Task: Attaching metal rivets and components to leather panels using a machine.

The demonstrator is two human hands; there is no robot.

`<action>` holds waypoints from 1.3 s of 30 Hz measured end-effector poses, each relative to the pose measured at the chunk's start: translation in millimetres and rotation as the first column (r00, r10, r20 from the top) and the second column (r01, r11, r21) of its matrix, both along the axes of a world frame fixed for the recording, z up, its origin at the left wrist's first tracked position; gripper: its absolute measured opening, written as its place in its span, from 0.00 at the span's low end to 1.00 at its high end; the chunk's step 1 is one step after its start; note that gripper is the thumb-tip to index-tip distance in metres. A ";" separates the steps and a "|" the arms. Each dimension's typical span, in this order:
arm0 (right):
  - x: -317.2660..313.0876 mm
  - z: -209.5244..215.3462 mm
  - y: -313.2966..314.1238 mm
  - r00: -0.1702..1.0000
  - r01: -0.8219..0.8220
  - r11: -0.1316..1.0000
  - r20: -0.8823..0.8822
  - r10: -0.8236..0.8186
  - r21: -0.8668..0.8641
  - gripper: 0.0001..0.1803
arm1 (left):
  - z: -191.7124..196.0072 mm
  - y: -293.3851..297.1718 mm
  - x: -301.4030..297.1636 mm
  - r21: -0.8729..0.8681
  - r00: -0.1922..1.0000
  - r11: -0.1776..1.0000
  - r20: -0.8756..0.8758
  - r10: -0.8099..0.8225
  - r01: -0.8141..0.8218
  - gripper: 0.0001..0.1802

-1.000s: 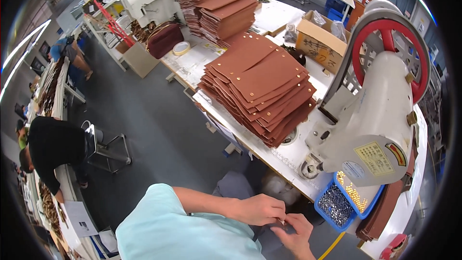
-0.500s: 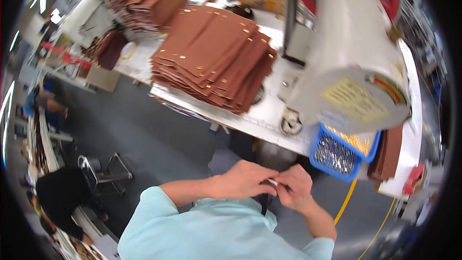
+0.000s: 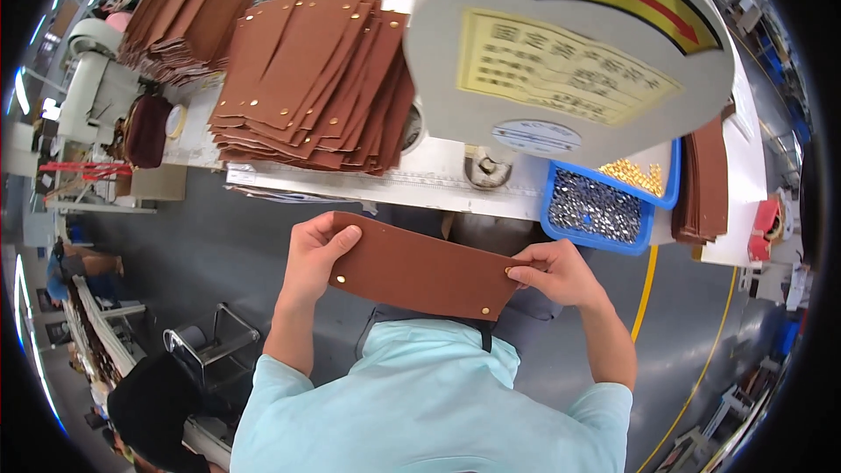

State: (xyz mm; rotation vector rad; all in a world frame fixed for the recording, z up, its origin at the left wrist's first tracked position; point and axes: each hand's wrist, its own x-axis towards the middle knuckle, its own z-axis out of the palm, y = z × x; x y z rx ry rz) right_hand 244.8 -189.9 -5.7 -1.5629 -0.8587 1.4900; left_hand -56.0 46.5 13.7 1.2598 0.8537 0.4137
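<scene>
A brown leather panel point(image 3: 419, 270) is stretched between my two hands above my lap, in front of the table's edge. My left hand point(image 3: 314, 256) grips its left end, thumb on top. At the upper right corner my right hand point(image 3: 561, 273) pinches the panel, beside a gold snap. Two more gold snaps sit along its lower edge, one toward each end. Beyond my right hand stands a blue bin point(image 3: 599, 243) of small silver metal parts. A second blue bin point(image 3: 675, 168), holding gold-coloured parts, overlaps it.
A grey-white machine point(image 3: 429, 61) rises over the white table point(image 3: 442, 158). Left of it lies a broad stack of brown panels with gold snaps point(image 3: 302, 61); another stack point(image 3: 188, 22) is behind. More brown panels point(image 3: 703, 180) stand right of the bins. A metal-framed stool point(image 3: 210, 346) is at left.
My hands were close together at a small pale thing; now they are far apart with the leather panel spread between them. The view has shifted, bringing the machine closer.
</scene>
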 end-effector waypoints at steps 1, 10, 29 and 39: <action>-2.7 -4.3 1.3 1.000 -0.018 1.000 -0.006 0.018 0.012 0.15 | -1.9 3.8 -4.8 0.012 1.000 1.000 -0.006 0.018 -0.018 0.18; -91.8 -36.1 38.9 0.982 0.191 0.930 -0.052 -0.184 0.314 0.21 | -5.9 -28.4 4.4 -0.183 0.728 0.968 0.639 0.248 -0.169 0.45; -45.3 -7.0 -56.7 0.844 0.127 0.975 0.497 -0.202 0.180 0.23 | 49.2 233.6 61.1 0.893 0.941 0.445 -0.089 0.326 -0.070 0.22; 189.6 70.6 -120.5 -0.248 0.384 0.708 0.805 -0.539 0.593 0.30 | -78.7 -59.4 72.7 0.394 0.743 0.632 -0.420 -0.522 0.667 0.12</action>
